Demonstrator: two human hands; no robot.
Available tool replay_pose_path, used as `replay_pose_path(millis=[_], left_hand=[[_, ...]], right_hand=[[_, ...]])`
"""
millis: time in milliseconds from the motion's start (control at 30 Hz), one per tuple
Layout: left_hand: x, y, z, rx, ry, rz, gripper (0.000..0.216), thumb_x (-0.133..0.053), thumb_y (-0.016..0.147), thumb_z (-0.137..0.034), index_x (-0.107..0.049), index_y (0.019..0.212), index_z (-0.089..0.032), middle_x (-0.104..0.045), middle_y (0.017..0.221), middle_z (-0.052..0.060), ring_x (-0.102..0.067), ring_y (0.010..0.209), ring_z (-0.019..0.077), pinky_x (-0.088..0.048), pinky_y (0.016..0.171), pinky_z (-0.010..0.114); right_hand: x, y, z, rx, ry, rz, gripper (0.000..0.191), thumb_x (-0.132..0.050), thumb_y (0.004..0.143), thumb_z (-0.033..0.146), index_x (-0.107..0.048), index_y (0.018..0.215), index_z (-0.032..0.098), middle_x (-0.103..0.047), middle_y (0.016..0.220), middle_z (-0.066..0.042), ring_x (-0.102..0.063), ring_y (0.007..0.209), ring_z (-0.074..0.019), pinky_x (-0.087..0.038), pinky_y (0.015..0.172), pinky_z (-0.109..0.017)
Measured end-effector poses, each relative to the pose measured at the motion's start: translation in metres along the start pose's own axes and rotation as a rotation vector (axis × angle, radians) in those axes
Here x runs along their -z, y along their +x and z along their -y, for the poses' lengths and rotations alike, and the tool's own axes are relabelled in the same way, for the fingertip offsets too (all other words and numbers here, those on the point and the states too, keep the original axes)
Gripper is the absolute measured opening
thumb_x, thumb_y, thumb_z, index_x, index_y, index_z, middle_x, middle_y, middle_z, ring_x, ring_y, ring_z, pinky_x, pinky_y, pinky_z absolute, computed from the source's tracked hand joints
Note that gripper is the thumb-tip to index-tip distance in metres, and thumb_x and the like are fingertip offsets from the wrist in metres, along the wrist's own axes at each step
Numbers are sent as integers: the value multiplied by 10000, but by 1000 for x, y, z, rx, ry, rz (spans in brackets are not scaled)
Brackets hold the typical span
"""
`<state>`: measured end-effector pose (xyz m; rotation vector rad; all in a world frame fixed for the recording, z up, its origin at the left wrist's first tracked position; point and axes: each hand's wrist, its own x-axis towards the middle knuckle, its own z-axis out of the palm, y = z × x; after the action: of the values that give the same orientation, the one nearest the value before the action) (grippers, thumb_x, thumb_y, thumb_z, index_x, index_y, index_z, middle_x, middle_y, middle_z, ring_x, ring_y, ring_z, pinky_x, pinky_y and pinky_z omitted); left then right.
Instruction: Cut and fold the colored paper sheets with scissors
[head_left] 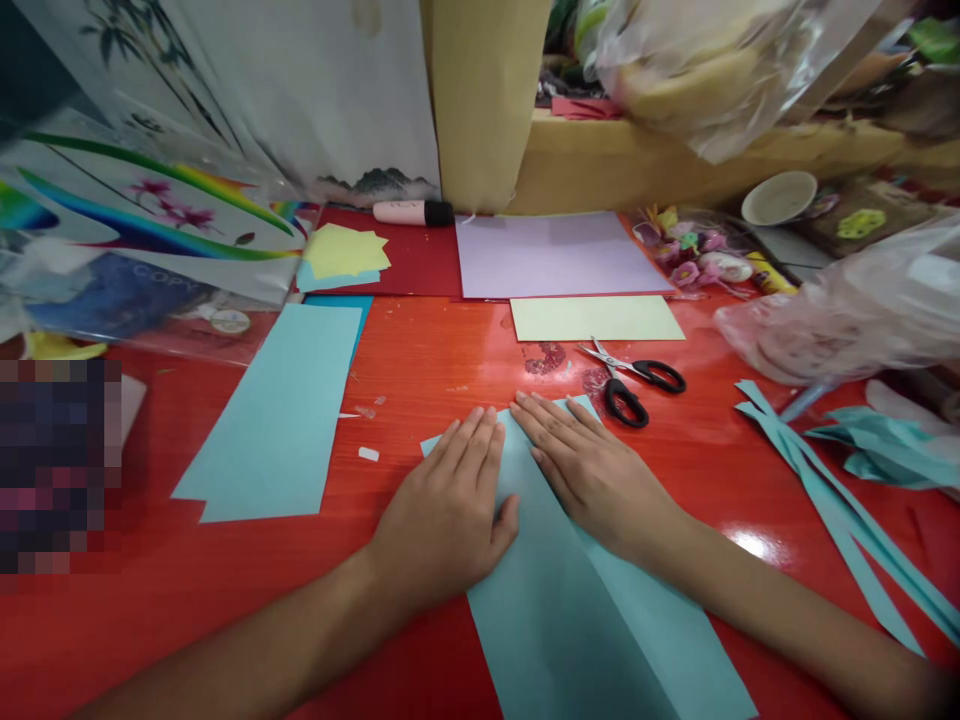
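A sheet of light blue paper (555,620) lies in front of me, with a crease or layer edge running lengthwise down it. My left hand (450,510) rests flat on its far left part, fingers stretched out and the thumb a little apart. Across from it, my right hand (592,470) presses flat near the far right corner, fingers extended. Neither hand grips anything. Just beyond my right hand lie scissors (626,380) with black handles, their blades slightly apart. Parts of the paper's far edge are hidden under my fingers.
More light blue sheets (277,410) lie to the left. Beyond are yellow cut pieces (345,250), a pink marker (412,213), a lilac sheet (559,255) and a pale yellow strip (596,318). Blue paper strips (825,510) and plastic bags (847,300) are at right.
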<state>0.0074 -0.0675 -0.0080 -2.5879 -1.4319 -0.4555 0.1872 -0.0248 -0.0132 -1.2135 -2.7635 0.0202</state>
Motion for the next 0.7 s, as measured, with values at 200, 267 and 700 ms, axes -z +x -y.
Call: replay_pose_path(millis=[200,267,700], left_hand=[[4,0,3,-174,16,-148,385,-454,824,-212,-573,1108,18,-557,1208,192,-474,1178,278,-415,996,381],[4,0,6,-156,-20,-103,400,-444,835,-232,-559,1141,-2,-551,1223,174,-463,1190,271,-408,1004,388],[3,-1,13,-116,-68,38,451,-406,864,-257,-469,1238,-14,-468,1311,175,-365,1263,282,-393,1011,397]], right_hand=[[4,3,-7,29,96,-1,453,-245,945,263,-314,1372,126,-290,1437,-27,-240,1332,-127,-233,1106,-377],[7,2,-11,45,149,-38,467,-276,942,273,-300,1374,98,-280,1442,-47,-223,1337,-119,-237,1105,-346],[2,-1,-1,22,88,16,485,-253,936,290,-277,1386,112,-235,1452,-56,-179,1348,-147,-248,1099,-384]])
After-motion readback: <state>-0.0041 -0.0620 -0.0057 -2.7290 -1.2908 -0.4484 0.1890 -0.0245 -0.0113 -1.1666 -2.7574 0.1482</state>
